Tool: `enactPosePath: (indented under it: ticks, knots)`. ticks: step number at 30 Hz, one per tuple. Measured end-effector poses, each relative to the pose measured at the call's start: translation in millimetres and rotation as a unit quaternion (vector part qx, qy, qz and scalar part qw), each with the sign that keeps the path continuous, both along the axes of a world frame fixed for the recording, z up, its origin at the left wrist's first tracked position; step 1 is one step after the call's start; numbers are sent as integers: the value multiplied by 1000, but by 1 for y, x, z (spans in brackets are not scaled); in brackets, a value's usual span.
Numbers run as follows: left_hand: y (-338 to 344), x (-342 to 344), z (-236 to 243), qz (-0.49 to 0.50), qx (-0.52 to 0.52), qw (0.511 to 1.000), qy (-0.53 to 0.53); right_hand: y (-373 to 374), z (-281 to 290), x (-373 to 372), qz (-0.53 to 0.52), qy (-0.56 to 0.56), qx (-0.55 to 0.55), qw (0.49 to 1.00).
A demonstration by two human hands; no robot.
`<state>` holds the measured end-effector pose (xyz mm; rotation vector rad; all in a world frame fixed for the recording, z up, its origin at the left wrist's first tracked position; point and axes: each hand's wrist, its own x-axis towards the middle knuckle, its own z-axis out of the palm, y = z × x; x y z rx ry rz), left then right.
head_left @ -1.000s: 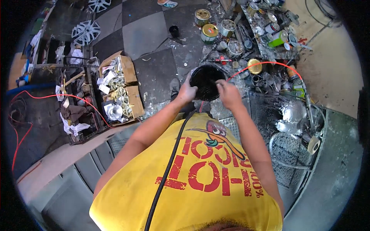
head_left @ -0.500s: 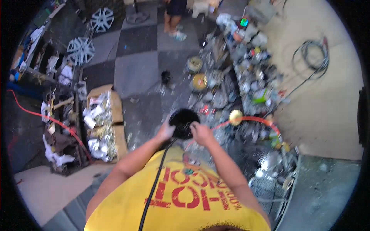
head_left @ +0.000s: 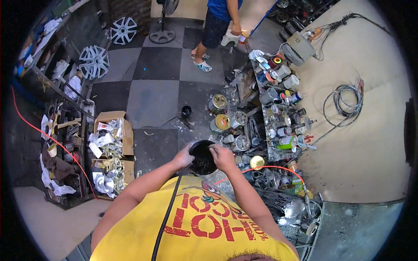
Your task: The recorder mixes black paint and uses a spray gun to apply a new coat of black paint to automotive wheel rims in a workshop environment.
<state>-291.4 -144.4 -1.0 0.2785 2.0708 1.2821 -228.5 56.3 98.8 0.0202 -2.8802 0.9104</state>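
Note:
My left hand (head_left: 186,157) grips the left side of a round black bucket (head_left: 202,166) with dark, glossy contents, held out in front of my yellow shirt. My right hand (head_left: 221,156) is closed at the bucket's upper right, its fingertips just inside the rim; what it holds there is hidden. A black cord (head_left: 170,208) runs from near the bucket down over the shirt. A red hose (head_left: 278,168) curves behind my right forearm among paint cans.
A person (head_left: 208,35) in dark shorts stands on the checkered floor near a pedestal fan (head_left: 162,35). Cluttered cans fill a low bench (head_left: 272,150) at right. Boxes of scrap paper (head_left: 128,169) and a littered rack (head_left: 65,191) are at left; wheel covers (head_left: 93,63) lie farther back.
My view has tilted up, so the bucket and hands sit lower and further left in the picture. The other person, earlier only feet and legs, now shows up to the torso.

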Motion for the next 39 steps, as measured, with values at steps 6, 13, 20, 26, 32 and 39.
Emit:
enactPosePath:
  ticks: [6, 13, 20, 26, 32, 39]
  knots:
    - [-12, -27, 10, -1, -15, 1000, -12, -7, 0, -16, -1, -134, 27, 991]
    - [-2, -39, 4, -12, 17, 1000, 20, -6, -3, -14, 18, -102, -60, 993]
    - [2, -52, 35, -52, 8, 998, -30, 11, 16, -16, -98, -141, 87, 981]
    - [8, -45, -9, -6, 79, 997, 1, 2, 4, 5, 56, -174, -75, 980]
    - [3, -38, -13, -54, 50, 997, -18, 21, 11, 11, -89, -146, 61, 983]
    - [1, -19, -27, -59, -11, 998, 16, -7, -1, 37, 5, -223, -40, 974]
